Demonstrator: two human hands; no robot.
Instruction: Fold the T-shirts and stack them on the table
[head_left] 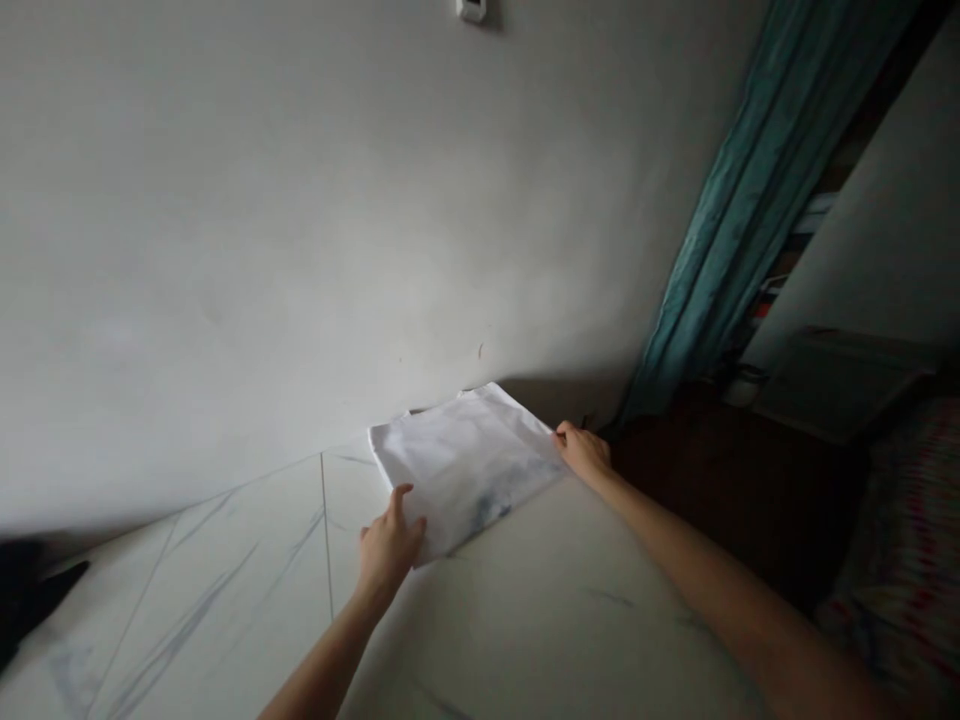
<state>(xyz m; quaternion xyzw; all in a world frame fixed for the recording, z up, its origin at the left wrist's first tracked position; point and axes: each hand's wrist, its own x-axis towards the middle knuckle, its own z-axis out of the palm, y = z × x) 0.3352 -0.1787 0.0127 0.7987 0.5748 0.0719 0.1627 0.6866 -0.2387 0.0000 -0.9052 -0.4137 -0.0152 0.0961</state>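
folded white cloth (465,470) lies flat on the marble-pattern worktop (525,600), its far edge just beside the wall (300,250). left hand (390,550): fingers spread wide, touching the near edge. right hand (583,452): fingers narrow at the opposite corner; grip cannot be determined. teal curtain (720,230) hangs to the right.

Home bedroom, teal curtain (720,230), patterned bedding (900,540)
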